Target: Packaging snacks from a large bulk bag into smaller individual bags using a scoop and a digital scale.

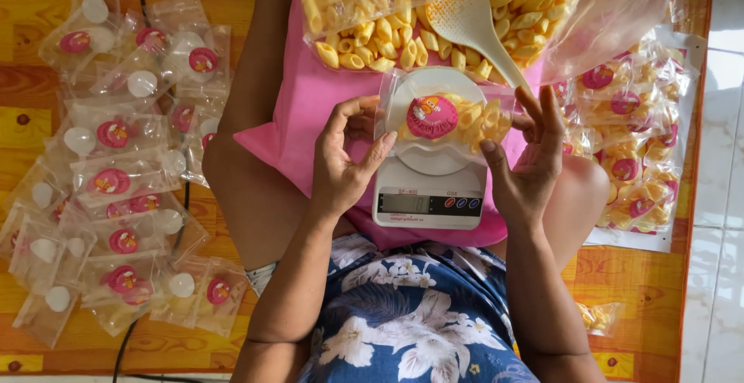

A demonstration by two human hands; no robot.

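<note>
Resting on the round white platform of a small digital scale [428, 197], a clear packet [446, 117] with a round pink sticker holds a modest heap of yellow shell-shaped snacks, and both hands frame it. The left hand [345, 162] has thumb and forefinger pinching the packet's left edge, the other fingers curled loosely behind; the right hand [527, 158] touches the right edge with its thumb while the remaining fingers [549, 112] stand spread and upright, so its hold looks light rather than firm. The scale sits on a pink cloth [298, 119] across the person's lap. Just beyond it lies a large open bag of loose snacks [403, 38] with a pale perforated scoop [469, 18] resting in it, handle pointing toward the packet. To the right, a pile of filled packets [632, 143] lies on the patterned floor mat [635, 274]; to the left, a wider scatter of empty stickered packets [116, 181] with small white tokens inside waits flat. Judging from these heaps, the packing seems somewhere past its beginning: a fair batch is filled, the present packet is at the weighing stage and appears unsealed, and many empties and much loose snack remain.
</note>
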